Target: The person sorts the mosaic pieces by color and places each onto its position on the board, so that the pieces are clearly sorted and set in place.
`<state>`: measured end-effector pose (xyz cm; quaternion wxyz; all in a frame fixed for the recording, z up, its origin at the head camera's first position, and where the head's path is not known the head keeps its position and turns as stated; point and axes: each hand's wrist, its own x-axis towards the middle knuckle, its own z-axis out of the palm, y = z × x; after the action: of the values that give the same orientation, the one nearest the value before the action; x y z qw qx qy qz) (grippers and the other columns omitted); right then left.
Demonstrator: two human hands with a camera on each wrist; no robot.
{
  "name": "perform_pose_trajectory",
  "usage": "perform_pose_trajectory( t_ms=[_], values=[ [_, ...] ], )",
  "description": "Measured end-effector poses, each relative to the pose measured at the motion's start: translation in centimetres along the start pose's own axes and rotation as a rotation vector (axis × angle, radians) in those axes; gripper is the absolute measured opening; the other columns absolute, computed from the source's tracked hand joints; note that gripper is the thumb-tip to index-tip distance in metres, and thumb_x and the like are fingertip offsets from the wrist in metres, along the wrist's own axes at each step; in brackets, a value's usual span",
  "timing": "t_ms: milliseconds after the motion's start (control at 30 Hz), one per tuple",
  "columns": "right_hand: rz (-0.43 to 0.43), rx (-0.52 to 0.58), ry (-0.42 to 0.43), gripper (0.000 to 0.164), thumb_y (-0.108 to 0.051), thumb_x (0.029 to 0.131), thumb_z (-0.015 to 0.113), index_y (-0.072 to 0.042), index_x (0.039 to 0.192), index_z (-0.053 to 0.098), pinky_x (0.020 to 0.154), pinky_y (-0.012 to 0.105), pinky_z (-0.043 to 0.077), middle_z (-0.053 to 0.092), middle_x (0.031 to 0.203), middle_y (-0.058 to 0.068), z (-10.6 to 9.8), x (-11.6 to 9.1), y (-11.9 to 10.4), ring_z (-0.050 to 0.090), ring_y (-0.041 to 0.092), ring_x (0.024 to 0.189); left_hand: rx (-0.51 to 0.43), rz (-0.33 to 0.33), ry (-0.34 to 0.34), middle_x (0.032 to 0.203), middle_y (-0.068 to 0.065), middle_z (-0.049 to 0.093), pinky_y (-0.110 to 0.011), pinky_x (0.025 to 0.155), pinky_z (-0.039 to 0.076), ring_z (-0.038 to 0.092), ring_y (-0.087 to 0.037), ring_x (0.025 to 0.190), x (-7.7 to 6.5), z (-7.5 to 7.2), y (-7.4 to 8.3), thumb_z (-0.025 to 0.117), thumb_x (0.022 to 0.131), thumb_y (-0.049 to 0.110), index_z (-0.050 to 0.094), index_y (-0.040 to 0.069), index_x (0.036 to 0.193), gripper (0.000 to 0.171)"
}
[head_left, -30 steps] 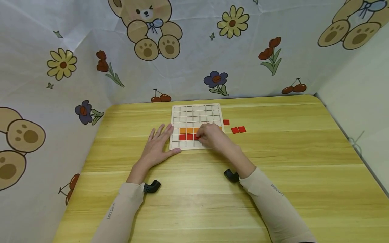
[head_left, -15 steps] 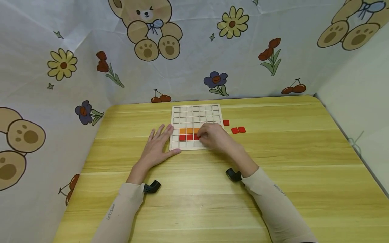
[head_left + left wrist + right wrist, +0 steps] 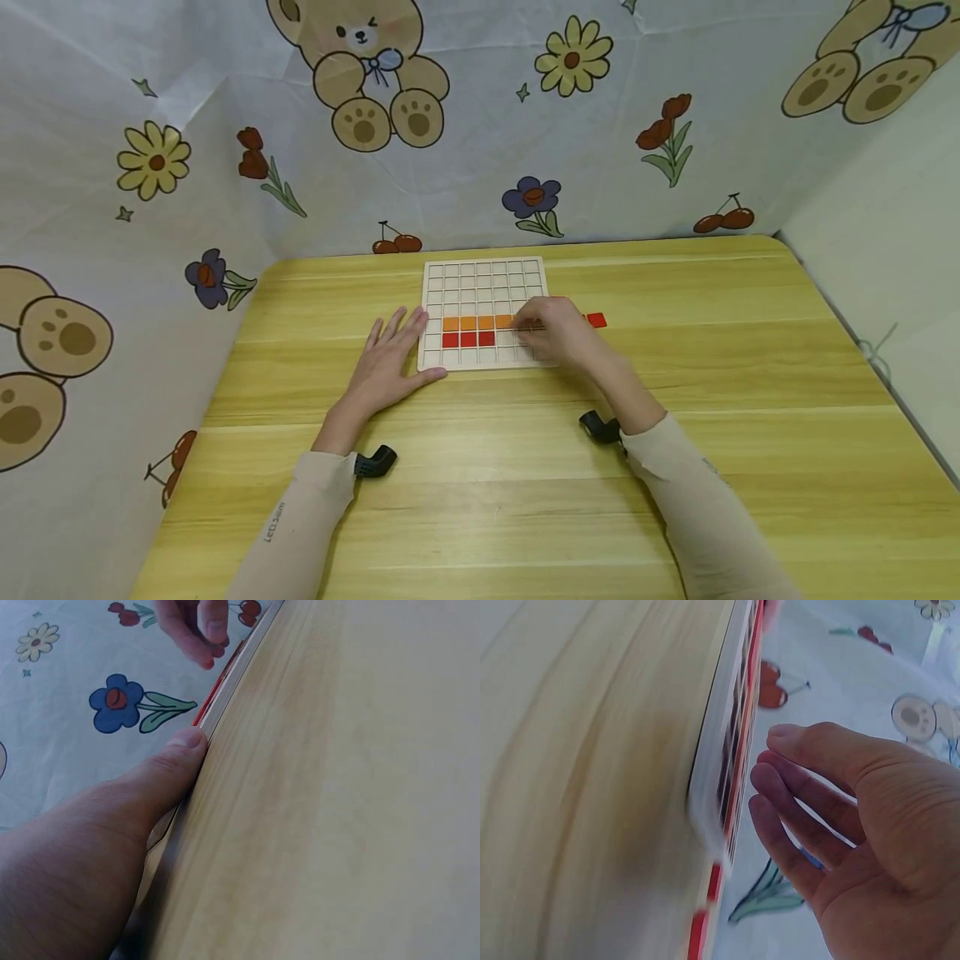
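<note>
A pale square grid board (image 3: 483,283) lies on the table, with a row of orange square tiles (image 3: 468,323) in its cells. Three red square tiles (image 3: 468,339) sit in the row nearer the person. My left hand (image 3: 382,367) rests with spread fingers at the board's left edge, its thumb at the near corner. Over the board's right side, my right hand (image 3: 566,333) hovers with loosely bent fingers. Nothing shows between those fingers in the right wrist view. A loose red tile (image 3: 597,320) lies right of the board, while the right hand partly covers others there.
The wooden table (image 3: 465,500) stretches around the board on all sides. Behind it hangs a white cloth (image 3: 465,192) printed with bears and flowers. A black wrist device (image 3: 375,461) juts from the left sleeve, and another black device (image 3: 600,427) from the right one.
My right hand has moved right, away from the third red tile, which now shows in its cell. It now partly covers the loose red tiles. The left hand has stayed put.
</note>
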<state>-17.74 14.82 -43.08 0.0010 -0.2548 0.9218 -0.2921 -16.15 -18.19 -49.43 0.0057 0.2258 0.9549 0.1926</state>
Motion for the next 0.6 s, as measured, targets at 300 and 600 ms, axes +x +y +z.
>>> perform_pose_trajectory(
  t_ms=[300, 600],
  values=[
    [0.057, 0.004, 0.074, 0.013, -0.001, 0.092, 0.076, -0.001, 0.105, 0.079, 0.085, 0.046, 0.062, 0.078, 0.104, 0.014, -2.9, -3.1, 4.0, 0.072, 0.028, 0.094, 0.001, -0.013, -0.01, 0.178, 0.001, 0.017, -0.054, 0.134, -0.003, 0.006, -0.028, 0.166, -0.1, -0.1, 0.1, 0.063, 0.093, 0.073, 0.019, 0.019, 0.171, 0.104],
    [0.177, -0.044, 0.042, 0.022, -0.004, 0.092, 0.079, -0.005, 0.113, 0.079, 0.098, 0.053, 0.058, 0.076, 0.115, 0.014, -4.6, -4.3, 6.0, 0.068, 0.033, 0.109, -0.01, -0.008, -0.006, 0.178, 0.001, 0.017, -0.054, 0.134, -0.003, 0.006, -0.028, 0.166, -0.1, -0.1, 0.2, 0.063, 0.093, 0.073, 0.02, 0.018, 0.17, 0.104]
  ],
)
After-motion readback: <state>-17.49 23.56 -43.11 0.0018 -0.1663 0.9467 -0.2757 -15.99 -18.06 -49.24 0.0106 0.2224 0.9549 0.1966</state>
